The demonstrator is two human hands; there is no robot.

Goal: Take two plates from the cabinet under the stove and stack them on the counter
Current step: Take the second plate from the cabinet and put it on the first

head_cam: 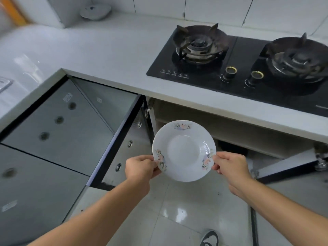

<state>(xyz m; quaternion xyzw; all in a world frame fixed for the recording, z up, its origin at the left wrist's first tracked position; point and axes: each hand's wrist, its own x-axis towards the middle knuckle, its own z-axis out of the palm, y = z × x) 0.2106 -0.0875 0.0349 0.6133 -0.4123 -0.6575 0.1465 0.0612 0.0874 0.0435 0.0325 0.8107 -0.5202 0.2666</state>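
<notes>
1. A white floral plate [183, 150] hangs level between two hands, in front of the open cabinet [230, 132] below the counter's [110, 55] front edge.
2. The left hand [141, 168] pinches its left rim; the right hand [229, 166] pinches its right rim.
3. Both forearms reach forward, thumbs on top, left of the stove [239, 59].

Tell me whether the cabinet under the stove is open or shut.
Open. Both cabinet doors swing outward, showing the cabinet's inside shelf. The plate is held in front of it by the left hand and right hand.
</notes>
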